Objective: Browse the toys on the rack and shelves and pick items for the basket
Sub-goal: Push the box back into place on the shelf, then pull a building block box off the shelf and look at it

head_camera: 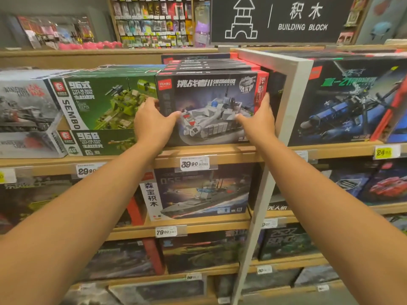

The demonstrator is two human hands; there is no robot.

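Hands on both ends: left hand (152, 122) and right hand (258, 119) grip the dark cardboard tank-picture box (209, 106). It's standing at the front edge of the wooden shelf (220, 150).

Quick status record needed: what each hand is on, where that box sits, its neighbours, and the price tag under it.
held item: grey tank box, front of its stack
left hand: grips the box's left edge, thumb on the front
right hand: grips the box's right edge
location: top shelf, box bottom on the shelf
left neighbour: green tank box
right neighbour: blue helicopter box, past a divider
price tag: 39.90
basket: not in view
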